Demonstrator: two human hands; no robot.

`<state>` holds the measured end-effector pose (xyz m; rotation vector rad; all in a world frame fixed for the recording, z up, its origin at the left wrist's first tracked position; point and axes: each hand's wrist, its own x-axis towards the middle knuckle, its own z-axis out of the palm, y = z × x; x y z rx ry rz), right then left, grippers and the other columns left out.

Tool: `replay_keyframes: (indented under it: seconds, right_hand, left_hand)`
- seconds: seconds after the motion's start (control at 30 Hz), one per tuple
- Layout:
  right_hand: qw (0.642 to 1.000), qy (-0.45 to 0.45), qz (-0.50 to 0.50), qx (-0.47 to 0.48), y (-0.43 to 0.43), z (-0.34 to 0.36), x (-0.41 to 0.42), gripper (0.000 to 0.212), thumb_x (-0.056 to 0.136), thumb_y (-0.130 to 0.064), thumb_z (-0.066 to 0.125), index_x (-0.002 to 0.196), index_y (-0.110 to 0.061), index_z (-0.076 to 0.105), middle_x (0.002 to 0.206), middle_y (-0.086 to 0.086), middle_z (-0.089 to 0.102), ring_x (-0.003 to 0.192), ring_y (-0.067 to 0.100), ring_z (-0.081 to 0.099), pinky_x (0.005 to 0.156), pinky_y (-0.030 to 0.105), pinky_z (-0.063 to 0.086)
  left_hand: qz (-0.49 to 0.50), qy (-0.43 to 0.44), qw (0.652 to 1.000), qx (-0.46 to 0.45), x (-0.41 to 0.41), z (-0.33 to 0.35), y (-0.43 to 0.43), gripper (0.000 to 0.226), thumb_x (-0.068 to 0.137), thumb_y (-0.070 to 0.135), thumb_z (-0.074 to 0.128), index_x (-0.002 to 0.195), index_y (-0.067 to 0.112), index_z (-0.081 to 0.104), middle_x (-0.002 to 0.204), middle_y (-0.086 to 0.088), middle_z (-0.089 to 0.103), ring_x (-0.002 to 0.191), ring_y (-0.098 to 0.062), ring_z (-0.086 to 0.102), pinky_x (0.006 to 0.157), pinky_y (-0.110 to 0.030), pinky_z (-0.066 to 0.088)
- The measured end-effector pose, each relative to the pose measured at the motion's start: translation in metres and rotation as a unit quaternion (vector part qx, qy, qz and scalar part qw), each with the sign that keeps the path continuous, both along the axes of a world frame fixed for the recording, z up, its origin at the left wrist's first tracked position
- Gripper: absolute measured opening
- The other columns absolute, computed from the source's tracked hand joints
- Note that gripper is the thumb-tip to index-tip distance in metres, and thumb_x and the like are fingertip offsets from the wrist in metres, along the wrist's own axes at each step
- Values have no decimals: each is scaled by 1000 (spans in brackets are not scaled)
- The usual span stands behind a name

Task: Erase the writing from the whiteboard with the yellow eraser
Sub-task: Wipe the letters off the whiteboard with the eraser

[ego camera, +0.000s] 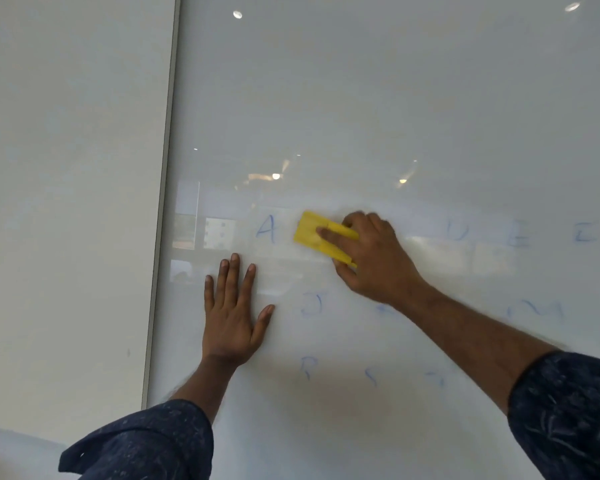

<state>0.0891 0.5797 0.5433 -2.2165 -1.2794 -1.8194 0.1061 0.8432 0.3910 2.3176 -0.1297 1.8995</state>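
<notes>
A glossy whiteboard (378,98) fills most of the view. Faint blue letters are written on it in rows: an "A" (266,229) in the top row, more letters to the right (516,233), a "J" (311,304) below, and an "R" (305,367) lower still. My right hand (371,258) presses the yellow eraser (312,235) flat on the board just right of the "A". My left hand (232,313) lies flat on the board with fingers spread, below and left of the "A", holding nothing.
The board's grey metal frame edge (163,209) runs top to bottom at the left, with a plain pale wall (66,202) beyond it. Ceiling lights reflect in the board's surface. Both arms wear dark blue patterned sleeves.
</notes>
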Motion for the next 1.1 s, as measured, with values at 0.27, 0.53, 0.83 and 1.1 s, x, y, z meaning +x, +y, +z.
replay_keyframes:
  seconds: [0.27, 0.53, 0.83, 1.1]
  right_hand:
    - [998, 58, 31, -7, 36, -33, -8, 61, 73, -19, 70, 132, -20, 58, 112, 19, 56, 90, 39, 51, 81, 47, 48]
    - [1000, 24, -12, 0, 31, 13, -8, 59, 70, -17, 73, 128, -21, 62, 106, 19, 57, 87, 39, 54, 77, 43, 46]
    - [996, 37, -11, -77, 75, -8, -13, 57, 78, -18, 65, 134, -24, 56, 116, 14, 56, 93, 35, 50, 81, 42, 42]
    - [999, -11, -51, 17, 71, 40, -6, 56, 75, -25, 65, 131, -27, 58, 111, 14, 55, 92, 37, 51, 81, 42, 39]
  left_hand:
    - [7, -20, 1000, 8, 3, -5, 2, 74, 101, 57, 33, 161, 15, 25, 171, -12, 13, 159, -31, 11, 126, -59, 12]
    - [14, -7, 1000, -1, 2, -15, 5, 73, 101, 57, 33, 160, 16, 28, 171, -10, 16, 159, -28, 11, 125, -59, 11]
    - [21, -7, 999, -33, 1, -18, 3, 87, 99, 62, 32, 160, 2, 18, 170, -15, 14, 159, -29, 10, 126, -60, 9]
    - [8, -5, 998, -62, 2, -24, 6, 85, 99, 60, 34, 161, 6, 15, 171, -13, 10, 160, -27, 4, 127, -55, 2]
